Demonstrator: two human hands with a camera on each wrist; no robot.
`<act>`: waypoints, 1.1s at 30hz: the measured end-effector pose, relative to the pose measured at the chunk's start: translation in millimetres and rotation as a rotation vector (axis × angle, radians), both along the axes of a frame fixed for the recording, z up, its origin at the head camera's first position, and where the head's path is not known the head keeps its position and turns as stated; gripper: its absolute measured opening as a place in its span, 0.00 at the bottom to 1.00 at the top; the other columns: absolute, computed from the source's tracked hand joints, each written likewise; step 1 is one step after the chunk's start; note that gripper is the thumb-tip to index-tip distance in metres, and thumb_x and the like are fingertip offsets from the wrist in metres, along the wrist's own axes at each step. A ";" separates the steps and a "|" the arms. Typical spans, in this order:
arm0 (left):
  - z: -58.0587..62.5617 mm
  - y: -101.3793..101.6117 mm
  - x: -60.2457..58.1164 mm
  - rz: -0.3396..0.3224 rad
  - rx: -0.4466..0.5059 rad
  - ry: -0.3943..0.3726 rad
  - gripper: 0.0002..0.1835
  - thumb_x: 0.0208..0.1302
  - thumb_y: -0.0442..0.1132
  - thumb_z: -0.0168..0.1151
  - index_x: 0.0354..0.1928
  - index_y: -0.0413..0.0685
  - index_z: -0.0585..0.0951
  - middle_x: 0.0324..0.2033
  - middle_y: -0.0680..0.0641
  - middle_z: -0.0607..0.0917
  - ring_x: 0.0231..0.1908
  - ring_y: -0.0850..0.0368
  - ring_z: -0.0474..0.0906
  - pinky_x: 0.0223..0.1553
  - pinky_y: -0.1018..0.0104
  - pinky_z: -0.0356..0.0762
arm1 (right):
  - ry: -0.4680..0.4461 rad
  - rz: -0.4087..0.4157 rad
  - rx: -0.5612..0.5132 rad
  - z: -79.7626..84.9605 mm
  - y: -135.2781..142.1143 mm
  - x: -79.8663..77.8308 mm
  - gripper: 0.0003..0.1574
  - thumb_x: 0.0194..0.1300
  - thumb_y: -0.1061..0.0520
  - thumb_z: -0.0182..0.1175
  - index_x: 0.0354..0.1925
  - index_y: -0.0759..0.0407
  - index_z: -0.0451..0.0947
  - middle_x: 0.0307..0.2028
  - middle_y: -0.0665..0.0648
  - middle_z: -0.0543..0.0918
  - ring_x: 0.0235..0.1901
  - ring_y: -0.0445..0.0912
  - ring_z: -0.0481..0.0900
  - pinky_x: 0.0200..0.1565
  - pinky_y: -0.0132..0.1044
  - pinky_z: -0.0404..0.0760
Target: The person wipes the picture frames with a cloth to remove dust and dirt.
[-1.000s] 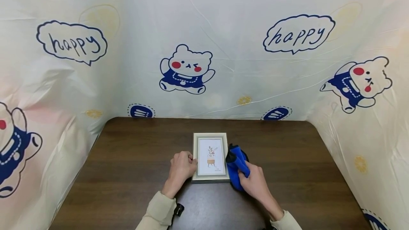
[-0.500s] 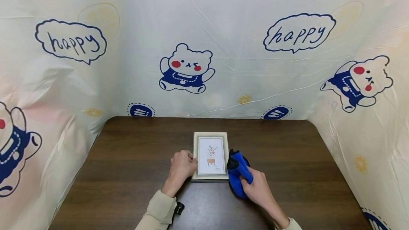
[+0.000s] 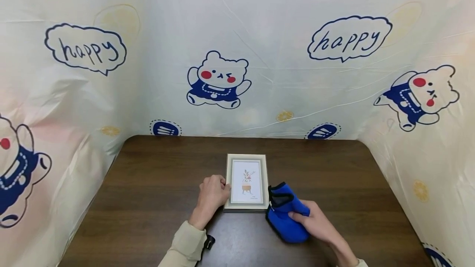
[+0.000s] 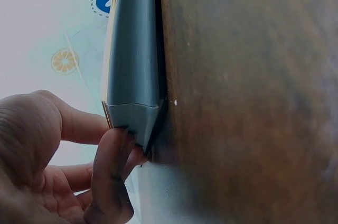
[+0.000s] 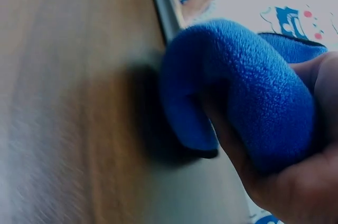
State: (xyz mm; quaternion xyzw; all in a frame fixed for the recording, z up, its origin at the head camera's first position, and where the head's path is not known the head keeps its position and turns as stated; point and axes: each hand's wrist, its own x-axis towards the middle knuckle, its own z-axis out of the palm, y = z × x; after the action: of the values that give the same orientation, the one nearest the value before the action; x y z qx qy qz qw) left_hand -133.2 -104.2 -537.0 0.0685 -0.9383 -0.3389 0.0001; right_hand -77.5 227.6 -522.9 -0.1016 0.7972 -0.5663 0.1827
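Observation:
A cream picture frame with a drawing of a potted plant lies face up on the table. My left hand pinches its left side. The left wrist view shows thumb and fingers at a corner of the frame's grey edge. My right hand grips a folded blue cloth with black edging, just right of the frame's lower right corner. Seen from the right wrist, the fuzzy cloth bends over the fingers and partly hides the frame. Whether cloth and frame touch, I cannot tell.
The dark wooden table extends around the frame on all sides. Behind it and at both sides hangs a pale curtain printed with bears, oranges and the word happy. A black band shows at the left cuff.
My right hand has drawn the cloth along the frame's right side toward me and then out to the right, and more of the cloth shows. My left hand stays at the frame.

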 end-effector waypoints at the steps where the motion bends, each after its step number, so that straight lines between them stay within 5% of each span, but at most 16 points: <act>1: -0.2 0.1 -0.1 -0.001 0.001 -0.001 0.06 0.66 0.40 0.72 0.33 0.46 0.88 0.27 0.52 0.87 0.33 0.51 0.83 0.43 0.47 0.82 | -0.023 0.003 -0.022 2.0 4.1 -0.6 0.13 0.74 0.60 0.65 0.49 0.70 0.82 0.42 0.64 0.87 0.39 0.42 0.86 0.43 0.37 0.84; 6: 0.9 -1.5 -2.7 -0.007 -0.001 -0.011 0.07 0.66 0.41 0.72 0.36 0.44 0.89 0.28 0.51 0.89 0.35 0.49 0.85 0.45 0.46 0.83 | -0.063 0.026 -0.073 14.5 18.7 -6.2 0.21 0.77 0.58 0.62 0.56 0.76 0.78 0.50 0.72 0.86 0.45 0.45 0.89 0.46 0.41 0.87; 12: 1.9 -4.9 -4.7 -0.004 0.016 -0.044 0.08 0.66 0.43 0.73 0.35 0.47 0.88 0.28 0.53 0.87 0.35 0.51 0.84 0.41 0.50 0.82 | 0.005 0.034 -0.047 28.1 22.6 -13.9 0.21 0.79 0.58 0.60 0.60 0.74 0.76 0.54 0.75 0.84 0.48 0.45 0.88 0.48 0.41 0.86; 25: 2.6 -10.9 -3.1 -0.020 0.047 -0.106 0.15 0.69 0.51 0.71 0.41 0.46 0.87 0.31 0.53 0.86 0.33 0.55 0.81 0.36 0.56 0.78 | 0.417 -0.035 0.146 40.1 -4.4 -38.0 0.13 0.76 0.63 0.64 0.54 0.51 0.85 0.41 0.52 0.88 0.38 0.42 0.81 0.43 0.36 0.80; 33: -0.7 -13.3 -5.8 -0.053 0.074 -0.058 0.14 0.72 0.48 0.69 0.45 0.43 0.88 0.34 0.53 0.89 0.38 0.54 0.85 0.44 0.51 0.83 | 0.630 -0.010 0.235 45.6 -37.0 -49.7 0.26 0.65 0.74 0.62 0.51 0.48 0.84 0.40 0.50 0.87 0.35 0.44 0.81 0.40 0.41 0.80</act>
State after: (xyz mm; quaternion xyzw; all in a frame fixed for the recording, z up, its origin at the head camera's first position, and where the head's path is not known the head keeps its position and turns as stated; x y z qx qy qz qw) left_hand -139.0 -117.5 -537.6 0.0534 -0.9262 -0.3713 -0.0386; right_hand -127.1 190.6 -477.4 -0.2460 0.8749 -0.4121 -0.0651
